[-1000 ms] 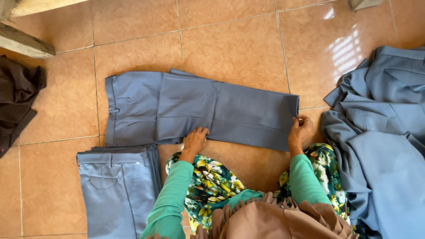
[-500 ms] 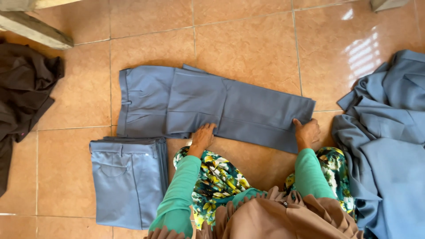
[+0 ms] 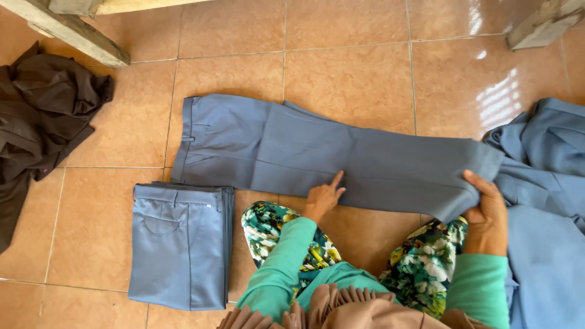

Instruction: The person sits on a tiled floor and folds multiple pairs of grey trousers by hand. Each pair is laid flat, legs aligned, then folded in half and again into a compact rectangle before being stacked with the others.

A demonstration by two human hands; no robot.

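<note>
While half-hidden: trouser hem (image 3: 472,183) under R hand (image 3: 487,216).

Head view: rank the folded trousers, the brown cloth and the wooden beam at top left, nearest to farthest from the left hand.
From the left hand:
1. Folded trousers, stacked on the floor just to its left.
2. Wooden beam, far up at the top left corner.
3. Brown cloth, heaped at the left edge; its near edge is about as far as the beam, too close to call.
</note>
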